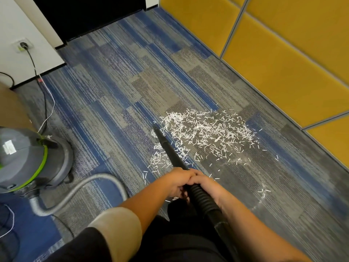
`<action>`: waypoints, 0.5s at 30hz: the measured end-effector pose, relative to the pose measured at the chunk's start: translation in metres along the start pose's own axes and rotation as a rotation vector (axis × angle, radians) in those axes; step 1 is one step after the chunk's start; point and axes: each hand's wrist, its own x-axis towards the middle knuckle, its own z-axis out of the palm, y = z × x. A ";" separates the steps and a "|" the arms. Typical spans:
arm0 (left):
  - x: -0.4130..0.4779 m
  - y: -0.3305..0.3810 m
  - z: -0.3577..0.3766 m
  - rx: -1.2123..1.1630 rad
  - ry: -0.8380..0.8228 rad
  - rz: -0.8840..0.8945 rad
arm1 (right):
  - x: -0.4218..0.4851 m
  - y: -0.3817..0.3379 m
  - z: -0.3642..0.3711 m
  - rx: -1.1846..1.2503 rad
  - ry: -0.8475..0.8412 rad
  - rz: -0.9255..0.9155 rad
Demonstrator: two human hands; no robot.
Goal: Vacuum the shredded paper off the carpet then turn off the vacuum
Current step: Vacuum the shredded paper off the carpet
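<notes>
Both hands were wrapped round the black wand right where it met the ribbed hose. The left hand was curled over the top and the right hand was clamped beside it, touching. The tip was set at the left fringe of the shredded paper, which was scattered on the carpet toward its right edge. The shreds looked feather-light and loose, so probably easily sucked up, and just as easily scattered. The wand seemed stiff, the hose bendy. The vacuum was parked well apart by the carpet's left edge; no switch could be made out.
</notes>
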 end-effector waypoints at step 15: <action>0.012 0.050 0.010 -0.011 0.048 -0.014 | 0.012 -0.054 -0.022 -0.107 -0.090 0.021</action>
